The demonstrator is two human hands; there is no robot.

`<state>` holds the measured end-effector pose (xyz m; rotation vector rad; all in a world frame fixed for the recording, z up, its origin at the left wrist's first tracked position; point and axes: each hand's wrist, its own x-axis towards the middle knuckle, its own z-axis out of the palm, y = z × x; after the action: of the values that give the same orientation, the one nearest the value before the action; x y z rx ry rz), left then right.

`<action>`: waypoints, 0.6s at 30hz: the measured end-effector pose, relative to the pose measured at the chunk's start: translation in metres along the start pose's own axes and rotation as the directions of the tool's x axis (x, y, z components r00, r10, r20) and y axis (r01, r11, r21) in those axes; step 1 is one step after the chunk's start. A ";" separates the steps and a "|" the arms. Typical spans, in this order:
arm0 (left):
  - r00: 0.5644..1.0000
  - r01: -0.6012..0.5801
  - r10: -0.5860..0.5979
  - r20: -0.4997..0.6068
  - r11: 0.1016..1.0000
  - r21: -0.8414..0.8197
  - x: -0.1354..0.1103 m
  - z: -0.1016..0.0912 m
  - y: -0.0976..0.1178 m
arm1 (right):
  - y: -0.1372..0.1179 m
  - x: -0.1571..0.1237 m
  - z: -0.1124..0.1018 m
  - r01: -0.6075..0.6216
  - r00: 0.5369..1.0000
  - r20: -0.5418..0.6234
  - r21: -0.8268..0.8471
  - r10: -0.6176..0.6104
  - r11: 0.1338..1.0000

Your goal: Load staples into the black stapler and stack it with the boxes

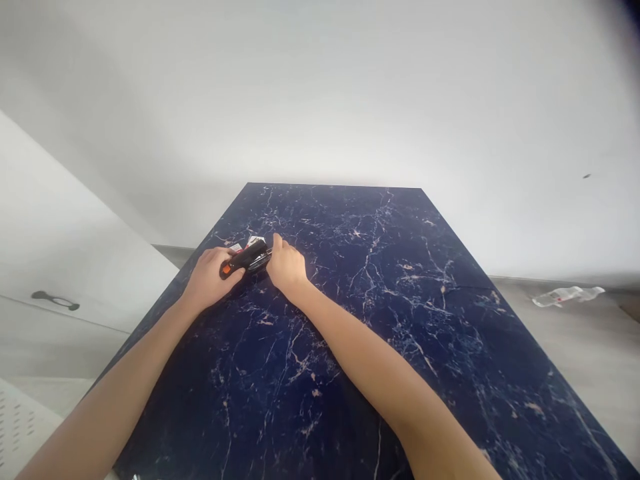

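On the dark blue marbled tabletop (360, 293), a black stapler (253, 254) with an orange part at its near left end lies slanted between my hands. My left hand (210, 275) is closed around that orange end, the thumb along its near side. Bare metal shows under the stapler's black top, toward the right. My right hand (287, 265) is curled closed at this metal end, fingers out of sight behind the hand; whether a small piece is pinched there cannot be made out. Just behind the stapler lies a small white and red packet (256, 240), partly covered.
A pale wall (340, 100) rises behind the table's far edge. At the left stands a white cabinet with a dark handle (56, 301). A crumpled clear plastic wrapper (567, 296) lies on the floor to the right. A perforated white surface (17, 427) shows at lower left.
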<state>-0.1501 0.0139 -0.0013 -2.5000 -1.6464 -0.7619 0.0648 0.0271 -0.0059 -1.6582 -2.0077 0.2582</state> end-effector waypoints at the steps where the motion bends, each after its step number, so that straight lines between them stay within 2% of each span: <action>1: 1.000 0.002 -0.002 0.003 1.000 0.003 0.000 0.000 -0.001 | 0.002 0.002 -0.001 -0.027 1.000 -0.014 -0.014 0.027 1.000; 3: 1.000 -0.006 0.006 0.010 1.000 0.008 0.000 0.001 -0.002 | 0.009 0.005 -0.004 -0.093 0.996 -0.019 -0.039 0.092 0.995; 5: 1.000 -0.023 0.023 0.021 1.000 0.005 0.000 0.003 -0.003 | 0.014 0.007 -0.006 -0.108 0.994 -0.007 -0.052 0.108 0.993; 6: 0.999 -0.033 0.032 0.029 0.999 0.005 0.000 0.004 -0.002 | 0.015 0.007 -0.006 -0.076 0.997 0.007 -0.049 0.077 0.996; 8: 0.999 -0.038 0.038 0.040 0.999 0.018 0.000 0.006 -0.001 | 0.015 0.005 -0.006 0.069 0.996 0.055 -0.010 -0.069 0.998; 10: 0.998 -0.029 0.027 0.058 0.999 0.025 0.000 0.008 -0.002 | 0.014 0.002 -0.004 0.228 0.966 0.105 0.073 -0.235 0.971; 11: 0.997 -0.021 0.020 0.072 1.000 0.009 -0.001 0.009 -0.003 | 0.014 0.002 -0.004 0.268 0.953 0.112 0.118 -0.281 0.956; 12: 0.996 -0.008 0.010 0.086 1.000 -0.026 -0.001 0.009 -0.006 | 0.014 0.002 -0.003 0.270 0.952 0.103 0.153 -0.287 0.951; 14: 0.996 0.041 -0.030 0.081 0.990 -0.136 -0.001 0.008 -0.013 | 0.016 0.005 -0.001 0.188 0.979 0.049 0.183 -0.200 0.965; 16: 0.991 0.137 -0.132 0.035 0.965 -0.222 -0.001 0.007 -0.022 | 0.020 0.010 0.002 0.093 0.996 -0.002 0.194 -0.094 0.977; 18: 0.970 0.242 -0.242 0.027 0.945 -0.221 0.000 0.006 -0.027 | 0.023 0.013 0.005 0.089 0.996 -0.025 0.210 -0.086 0.974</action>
<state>-0.1717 0.0279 -0.0124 -2.4607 -1.9974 -1.0247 0.0804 0.0457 -0.0176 -1.4328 -1.9611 0.4103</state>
